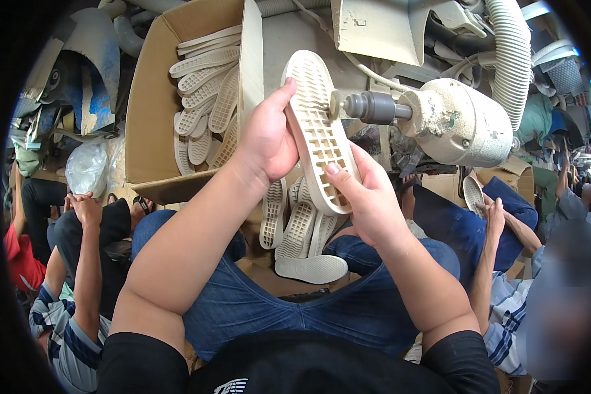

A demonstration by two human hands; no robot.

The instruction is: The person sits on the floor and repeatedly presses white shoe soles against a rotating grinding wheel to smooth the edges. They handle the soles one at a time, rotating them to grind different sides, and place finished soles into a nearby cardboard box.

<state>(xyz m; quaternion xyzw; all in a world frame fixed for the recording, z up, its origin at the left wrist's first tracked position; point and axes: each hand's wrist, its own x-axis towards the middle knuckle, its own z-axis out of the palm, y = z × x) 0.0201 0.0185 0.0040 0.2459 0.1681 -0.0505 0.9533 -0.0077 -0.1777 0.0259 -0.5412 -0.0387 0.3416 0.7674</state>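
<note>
Between my two hands is a cream shoe sole [316,134], its gridded inner side toward me. My left hand [269,134] grips its left edge near the upper end, thumb along the rim. Lower down, my right hand [369,190] holds the right edge, with the thumb pressed on the grid. Touching or very close to the sole's right rim is a small grinding wheel [335,104] on a grey spindle [374,108]. The spindle comes out of a dust-coated motor [459,123]. My fingers behind the sole are hidden.
A cardboard box [144,131] with many soles stands at the upper left. More loose soles [299,226] lie between my knees. A ribbed hose [509,59] hangs behind the motor. Co-workers sit close on both sides; the right one holds a sole [473,195].
</note>
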